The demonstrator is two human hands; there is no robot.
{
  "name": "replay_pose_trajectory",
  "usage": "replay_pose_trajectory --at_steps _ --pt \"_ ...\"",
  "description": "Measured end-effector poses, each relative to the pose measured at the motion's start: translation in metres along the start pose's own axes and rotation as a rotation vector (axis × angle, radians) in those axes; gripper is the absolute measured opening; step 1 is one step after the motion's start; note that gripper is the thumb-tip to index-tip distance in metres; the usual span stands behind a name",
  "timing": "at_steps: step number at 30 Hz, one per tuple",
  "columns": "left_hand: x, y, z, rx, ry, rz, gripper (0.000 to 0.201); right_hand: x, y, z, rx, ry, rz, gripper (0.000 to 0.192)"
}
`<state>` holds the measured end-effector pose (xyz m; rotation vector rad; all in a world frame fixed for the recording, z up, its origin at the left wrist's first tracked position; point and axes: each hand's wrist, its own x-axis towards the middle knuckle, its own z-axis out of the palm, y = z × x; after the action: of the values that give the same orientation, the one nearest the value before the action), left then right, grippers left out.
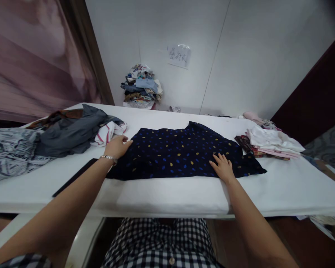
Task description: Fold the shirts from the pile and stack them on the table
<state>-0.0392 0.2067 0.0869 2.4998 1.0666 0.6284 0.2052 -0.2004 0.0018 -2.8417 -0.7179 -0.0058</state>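
Note:
A dark navy shirt (178, 150) with small yellow and blue spots lies spread flat on the white table (296, 186) in front of me. My left hand (116, 146), a bracelet on its wrist, rests at the shirt's left edge; whether its fingers pinch the cloth I cannot tell. My right hand (222, 166) lies flat, fingers spread, on the shirt's lower right part, pressing the fabric down.
A heap of grey and striped clothes (69, 134) lies at the table's left, with a patterned grey cloth (8, 152) beyond it. Folded white and pink garments (270, 143) sit at the right. A black flat strip (75, 176) lies near my left forearm. Clothes (142, 86) are piled against the far wall.

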Motion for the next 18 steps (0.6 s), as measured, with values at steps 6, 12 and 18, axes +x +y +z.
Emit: replay_pose_trajectory --at_steps 6,12,18 --pt "-0.072 0.008 0.017 -0.001 -0.205 0.540 0.028 -0.001 0.000 0.000 -0.012 0.003 0.000 0.054" --pt "-0.062 0.005 -0.001 0.065 -0.181 0.588 0.032 -0.001 -0.001 -0.001 -0.010 0.004 0.003 0.054" --pt "-0.054 -0.017 0.013 -0.068 -0.224 0.532 0.037 -0.001 -0.005 -0.005 -0.009 -0.010 0.013 0.055"
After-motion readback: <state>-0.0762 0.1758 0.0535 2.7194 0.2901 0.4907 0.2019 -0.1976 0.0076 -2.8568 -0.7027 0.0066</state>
